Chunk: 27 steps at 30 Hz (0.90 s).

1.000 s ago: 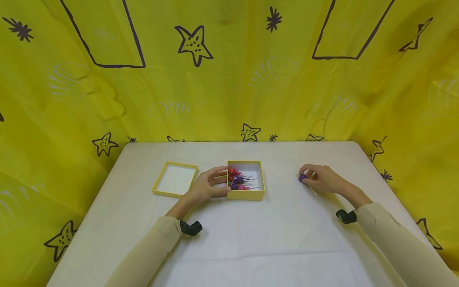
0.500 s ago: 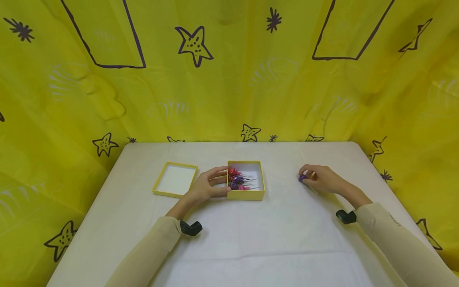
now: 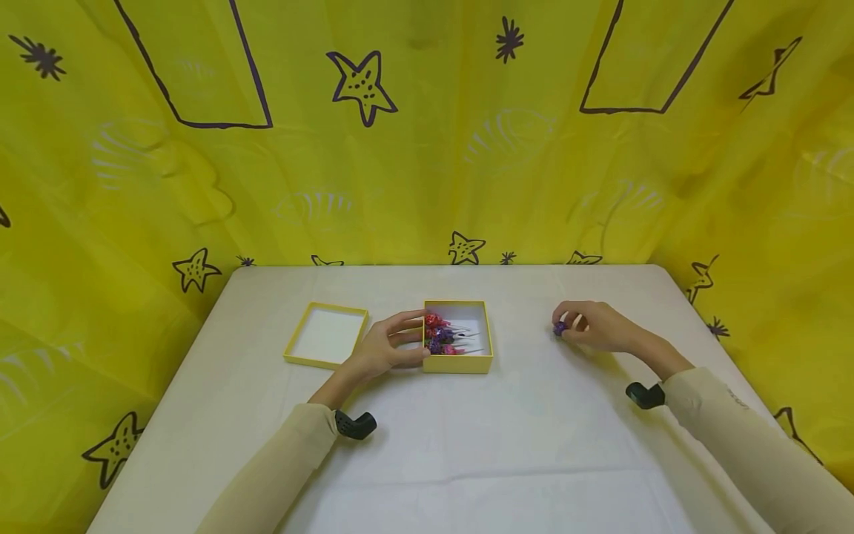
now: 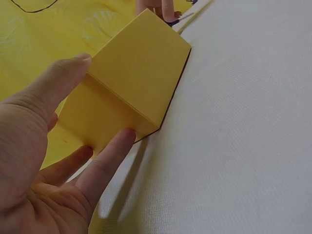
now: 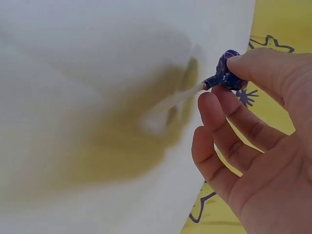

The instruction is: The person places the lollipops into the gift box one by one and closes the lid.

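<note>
My left hand [image 3: 383, 347] holds the left side of a yellow box [image 3: 457, 363], thumb at the near corner and fingers farther back along the wall. The left wrist view shows that thumb and the fingertips on the box's yellow outside [image 4: 139, 63]. Inside lie several lollipops [image 3: 440, 335] in red, purple and pink wrappers, heads to the left and white sticks to the right. Right of the box, my right hand [image 3: 597, 326] pinches a purple-wrapped lollipop [image 5: 226, 73] by its head between thumb and fingers. Its white stick [image 5: 178, 100] points down toward the tablecloth.
A shallow yellow lid [image 3: 327, 334] with a white inside lies left of the box, partly behind my left hand. White cloth [image 3: 467, 430] covers the table. A yellow curtain [image 3: 427, 170] with star drawings hangs behind and at both sides.
My right hand has risen slightly and shifted a little left with the purple lollipop. The left hand, box and lid have stayed put.
</note>
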Each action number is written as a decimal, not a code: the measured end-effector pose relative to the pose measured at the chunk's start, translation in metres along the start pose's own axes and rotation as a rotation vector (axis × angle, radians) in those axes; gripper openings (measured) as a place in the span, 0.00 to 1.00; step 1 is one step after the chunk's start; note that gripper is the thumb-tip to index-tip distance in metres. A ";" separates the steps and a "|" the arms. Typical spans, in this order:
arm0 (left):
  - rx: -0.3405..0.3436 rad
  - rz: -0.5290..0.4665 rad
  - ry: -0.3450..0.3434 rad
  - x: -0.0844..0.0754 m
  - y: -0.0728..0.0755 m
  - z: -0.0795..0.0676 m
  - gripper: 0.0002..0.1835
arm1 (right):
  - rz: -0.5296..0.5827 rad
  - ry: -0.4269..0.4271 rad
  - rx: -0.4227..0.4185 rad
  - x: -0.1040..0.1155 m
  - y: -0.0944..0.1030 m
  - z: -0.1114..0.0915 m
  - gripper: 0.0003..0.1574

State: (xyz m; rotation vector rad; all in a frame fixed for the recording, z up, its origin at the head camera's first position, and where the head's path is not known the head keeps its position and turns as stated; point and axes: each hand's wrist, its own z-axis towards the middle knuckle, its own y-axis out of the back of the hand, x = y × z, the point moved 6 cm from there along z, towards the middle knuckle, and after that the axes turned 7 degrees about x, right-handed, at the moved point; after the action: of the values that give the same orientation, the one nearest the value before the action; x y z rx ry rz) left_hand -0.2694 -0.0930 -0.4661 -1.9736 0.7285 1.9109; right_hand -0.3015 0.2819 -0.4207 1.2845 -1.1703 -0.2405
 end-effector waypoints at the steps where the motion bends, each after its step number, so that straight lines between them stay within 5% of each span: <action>1: 0.001 0.000 -0.001 0.000 0.000 0.000 0.41 | 0.000 0.010 -0.002 0.002 0.002 0.001 0.13; 27: -0.006 -0.009 0.017 0.001 -0.002 0.000 0.41 | -0.028 0.098 -0.009 0.059 0.042 0.022 0.13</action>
State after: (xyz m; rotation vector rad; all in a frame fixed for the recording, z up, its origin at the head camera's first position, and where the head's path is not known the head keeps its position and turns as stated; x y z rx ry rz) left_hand -0.2683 -0.0919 -0.4670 -1.9961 0.7179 1.8953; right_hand -0.3103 0.2406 -0.3580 1.2911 -1.0673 -0.2005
